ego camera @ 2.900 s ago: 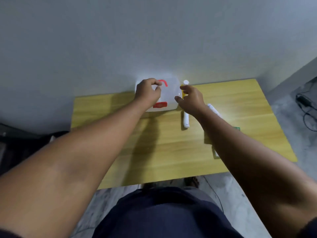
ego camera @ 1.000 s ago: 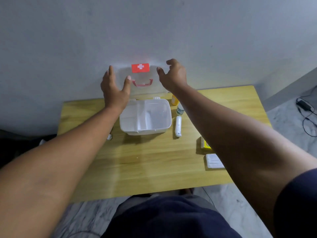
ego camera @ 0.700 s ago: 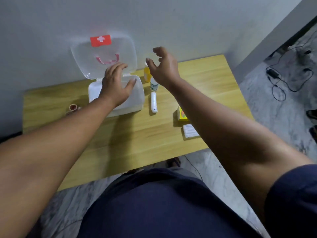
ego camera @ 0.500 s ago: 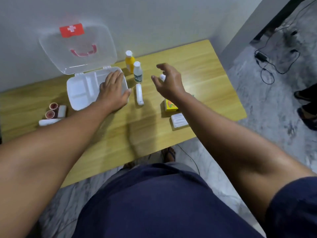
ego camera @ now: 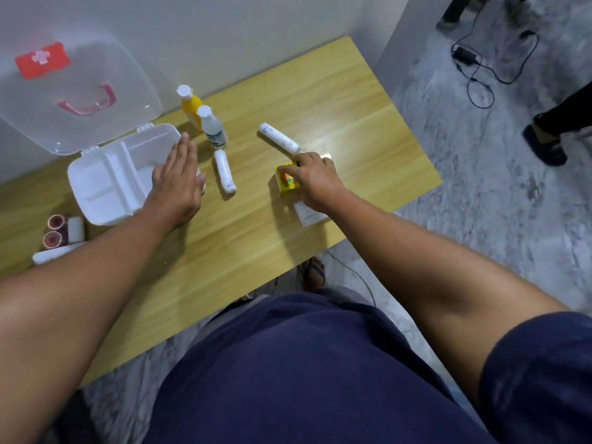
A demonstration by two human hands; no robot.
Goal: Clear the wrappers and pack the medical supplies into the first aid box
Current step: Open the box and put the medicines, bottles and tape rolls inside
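Observation:
The white first aid box (ego camera: 96, 184) stands open on the wooden table (ego camera: 336, 100), its clear lid (ego camera: 73, 94) leaning back against the wall. My left hand (ego camera: 176, 184) lies flat on the box's right rim, fingers spread, holding nothing. My right hand (ego camera: 315, 179) rests on a small yellow box (ego camera: 286, 184), fingertips touching its far edge. A white packet (ego camera: 309, 216) lies partly under my right wrist. Two wrapped white rolls (ego camera: 225, 170) (ego camera: 279, 141) lie between and beyond the hands. A yellow bottle (ego camera: 189, 105) and a white bottle (ego camera: 211, 128) stand near the box.
Two red-cored tape rolls (ego camera: 54, 230), a small white roll (ego camera: 76, 229) and a white tube (ego camera: 51, 255) lie left of the box. A cable and adapter (ego camera: 471, 62) lie on the grey floor. Another person's shoe (ego camera: 544, 144) stands at the right.
The lid went from shut to fully open. My left hand dropped onto the box's rim. My right hand came down and right onto the yellow box. The view swung right.

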